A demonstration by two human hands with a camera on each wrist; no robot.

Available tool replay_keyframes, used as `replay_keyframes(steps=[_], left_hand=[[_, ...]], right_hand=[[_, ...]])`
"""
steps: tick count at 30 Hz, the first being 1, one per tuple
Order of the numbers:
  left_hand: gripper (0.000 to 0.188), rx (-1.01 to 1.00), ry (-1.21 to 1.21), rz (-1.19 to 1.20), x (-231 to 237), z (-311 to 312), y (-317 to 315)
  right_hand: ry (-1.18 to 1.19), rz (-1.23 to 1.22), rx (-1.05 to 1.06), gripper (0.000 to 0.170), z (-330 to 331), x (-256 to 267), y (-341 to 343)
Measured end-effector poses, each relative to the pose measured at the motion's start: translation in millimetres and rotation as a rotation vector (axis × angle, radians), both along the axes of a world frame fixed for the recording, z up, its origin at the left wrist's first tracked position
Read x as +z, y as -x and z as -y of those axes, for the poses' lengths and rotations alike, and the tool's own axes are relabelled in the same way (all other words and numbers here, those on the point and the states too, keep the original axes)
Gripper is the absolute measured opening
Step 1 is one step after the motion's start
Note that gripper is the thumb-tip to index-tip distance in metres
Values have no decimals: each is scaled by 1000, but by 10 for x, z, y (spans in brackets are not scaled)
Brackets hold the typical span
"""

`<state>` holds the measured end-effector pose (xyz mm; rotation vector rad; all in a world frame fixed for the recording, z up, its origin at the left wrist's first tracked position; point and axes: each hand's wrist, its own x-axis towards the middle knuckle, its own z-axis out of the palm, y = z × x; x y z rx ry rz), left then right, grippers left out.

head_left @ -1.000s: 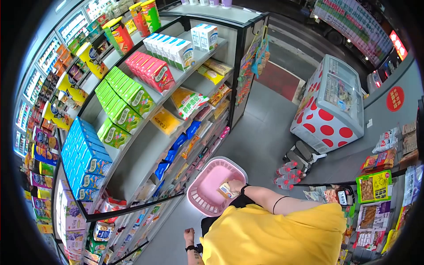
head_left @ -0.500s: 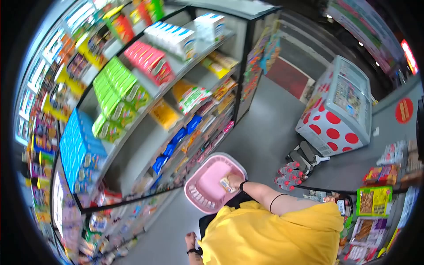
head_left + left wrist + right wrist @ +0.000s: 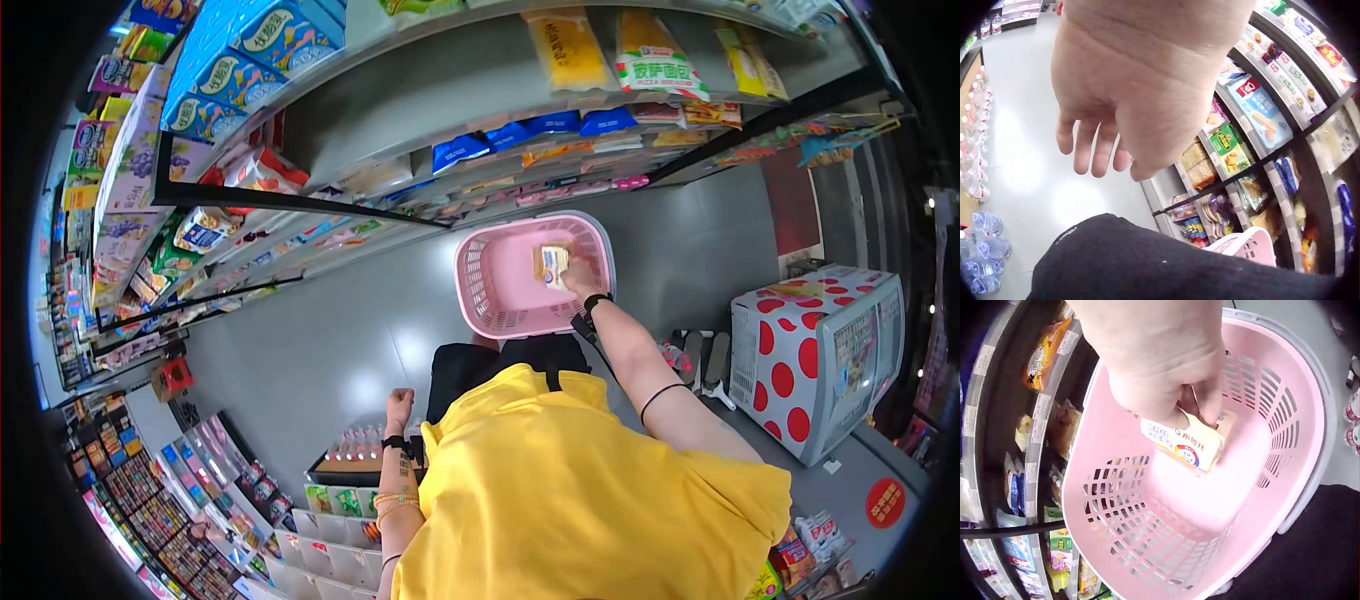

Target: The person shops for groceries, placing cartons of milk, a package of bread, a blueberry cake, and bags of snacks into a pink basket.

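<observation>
My right hand [image 3: 579, 274] reaches into a pink plastic basket [image 3: 466, 290] on the floor. Between its thumb and fingers it pinches a small cream-and-white food packet [image 3: 1180, 445], printed with lettering and a round red-and-blue mark. In the right wrist view the packet is over the inside of the basket, tilted, its upper edge covered by the fingers. My left hand [image 3: 1132, 94] hangs beside the left leg with loosely bent fingers and holds nothing. Part of the basket's rim shows beyond the dark-clothed leg in the left wrist view.
Shelves with blue drink cartons [image 3: 265, 50], packaged bread [image 3: 650, 60] and snacks rise just beyond the basket. At the right stands a red-dotted chest freezer [image 3: 800, 350]. Bottles [image 3: 975, 137] line the left side of the left wrist view.
The head view has swung round, so the shelves now run across the top and the freezer sits lower right. The right hand keeps the packet in the basket throughout; the left hand stays low.
</observation>
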<state>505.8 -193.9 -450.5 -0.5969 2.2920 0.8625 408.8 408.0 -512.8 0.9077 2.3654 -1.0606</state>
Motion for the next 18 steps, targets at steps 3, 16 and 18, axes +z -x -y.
replay_keyframes(steps=[3,16,18], left_hand=[[33,30,78,79,82,134,-418],[31,198,-44,64,-5,238,-1000],[32,164,-22,63,-36,220,-911]], right_hand=[[-40,9,7,30,-82,-331,113],[-52,132,-99,30,-38,-222,398],[30,156,-19,50,2,449,529]])
